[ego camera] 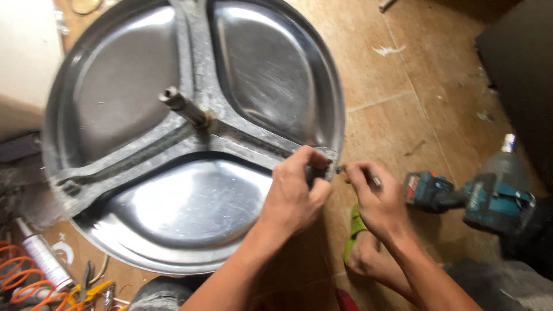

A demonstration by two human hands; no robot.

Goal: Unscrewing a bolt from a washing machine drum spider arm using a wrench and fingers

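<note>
A round stainless-steel drum stands end-up in front of me, with a three-armed grey metal spider bracket and a central shaft on it. My left hand grips the end of the right bracket arm at the drum's rim. My right hand is just to the right, pinching a small metal screw or tool tip against that same spot. Its exact shape is hidden by my fingers.
A teal cordless drill lies on the brown tiled floor at the right. My foot in a green sandal is below my hands. A white sealant tube, orange cable and yellow-handled pliers lie at the bottom left.
</note>
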